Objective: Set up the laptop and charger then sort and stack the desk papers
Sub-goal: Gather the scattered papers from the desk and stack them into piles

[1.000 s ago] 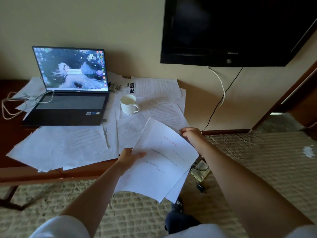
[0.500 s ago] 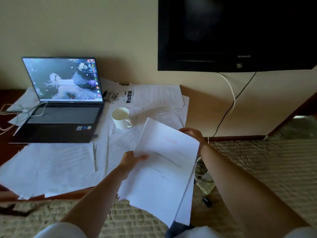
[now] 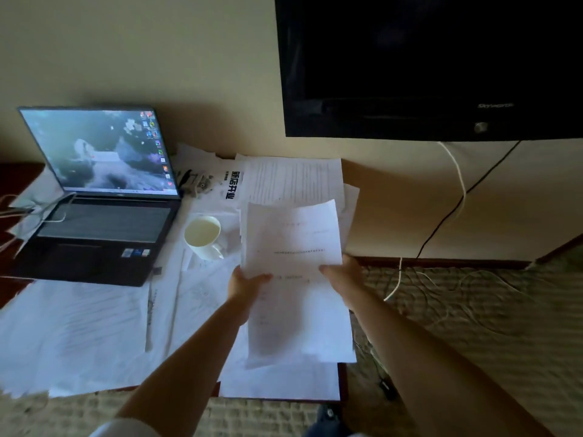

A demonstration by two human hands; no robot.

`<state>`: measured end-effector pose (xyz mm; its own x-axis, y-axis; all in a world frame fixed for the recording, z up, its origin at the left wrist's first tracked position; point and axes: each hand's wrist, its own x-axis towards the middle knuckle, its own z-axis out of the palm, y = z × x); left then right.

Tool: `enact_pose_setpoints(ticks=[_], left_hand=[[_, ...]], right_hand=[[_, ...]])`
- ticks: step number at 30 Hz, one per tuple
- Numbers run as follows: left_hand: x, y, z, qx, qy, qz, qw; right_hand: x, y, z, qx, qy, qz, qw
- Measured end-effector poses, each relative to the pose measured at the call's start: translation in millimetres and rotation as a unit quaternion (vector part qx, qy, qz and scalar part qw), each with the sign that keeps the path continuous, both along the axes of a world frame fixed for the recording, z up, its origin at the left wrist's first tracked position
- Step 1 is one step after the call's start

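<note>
Cream wall and a dark wall-mounted television (image 3: 432, 64) back the wooden surface (image 3: 19, 181) in front of you, which is almost covered in loose sheets (image 3: 79, 329). Your left hand (image 3: 244, 283) has its grip closed on the left edge of a small stack of papers (image 3: 291, 241), thumb on top, and your right hand (image 3: 342, 272) pinches the right edge the same way. You hold the stack above the right end of the surface, its far end raised toward the wall. Just left of it a white mug (image 3: 203, 236) stands on the sheets. At the far left the laptop (image 3: 97, 197) sits open with its screen lit, and a white cable (image 3: 47, 209) lies across its left side. More cables (image 3: 454, 190) hang from the television to the carpet (image 3: 489, 310).
</note>
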<state>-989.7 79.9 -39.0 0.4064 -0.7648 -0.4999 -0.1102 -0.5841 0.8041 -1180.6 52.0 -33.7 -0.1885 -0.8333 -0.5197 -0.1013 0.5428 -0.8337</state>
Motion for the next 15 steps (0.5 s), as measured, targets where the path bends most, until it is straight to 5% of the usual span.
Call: enact_pose_setpoints(ticks=[7, 15], left_hand=[[-3.2, -23.9, -13.8, 0.076, -0.216, -0.076, 0.970], [-18.3, -18.3, -6.5, 0.078, -0.128, -0.053, 0.987]], right_hand=[[-8.6, -44.8, -59.1, 0.014, 0.211, 0.110, 0.971], [-13.3, -16.0, -43.3, -0.016, 0.269, 0.075, 0.960]])
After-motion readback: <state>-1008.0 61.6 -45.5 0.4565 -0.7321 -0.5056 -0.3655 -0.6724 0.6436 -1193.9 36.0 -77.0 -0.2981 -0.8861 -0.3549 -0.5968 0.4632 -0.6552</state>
